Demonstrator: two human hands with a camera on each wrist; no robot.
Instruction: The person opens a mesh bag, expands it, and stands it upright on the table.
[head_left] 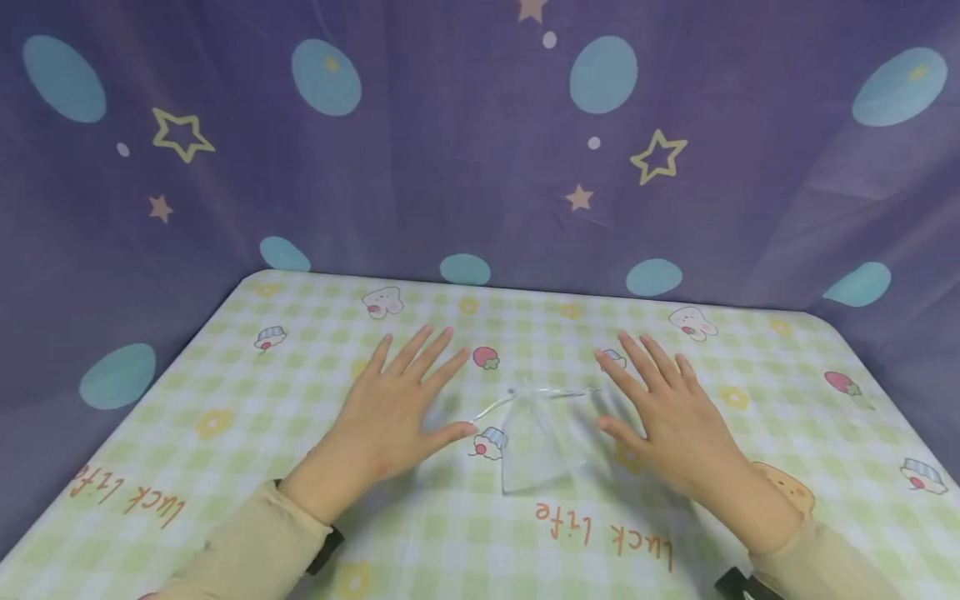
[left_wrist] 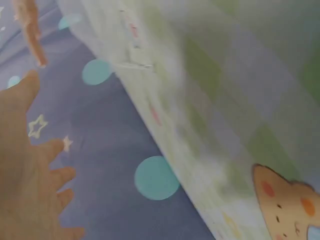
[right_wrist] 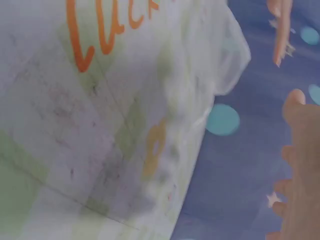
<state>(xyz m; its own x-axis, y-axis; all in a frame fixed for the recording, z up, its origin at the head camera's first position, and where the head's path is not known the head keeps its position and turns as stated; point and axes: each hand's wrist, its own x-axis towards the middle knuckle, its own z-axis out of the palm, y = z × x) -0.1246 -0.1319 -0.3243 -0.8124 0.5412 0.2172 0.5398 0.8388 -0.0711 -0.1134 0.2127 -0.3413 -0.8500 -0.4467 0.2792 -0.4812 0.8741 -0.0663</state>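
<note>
A sheer, whitish drawstring pouch lies on the checked tablecloth between the two hands. Its thin cords reach out to both sides from the gathered top. To its left is my left hand, fingers straight and spread; the thumb tip overlaps the end of one cord in the head view. My right hand is on the other side with fingers spread too, holding nothing. From the right wrist, the pouch shows as a see-through flap past the table edge, with the right hand at the far right.
A green-and-white checked tablecloth printed with cupcakes, flowers and lettering covers the table. Behind and at the sides hangs a purple curtain with stars and blue ovals. Dark wrist straps sit at both sleeves.
</note>
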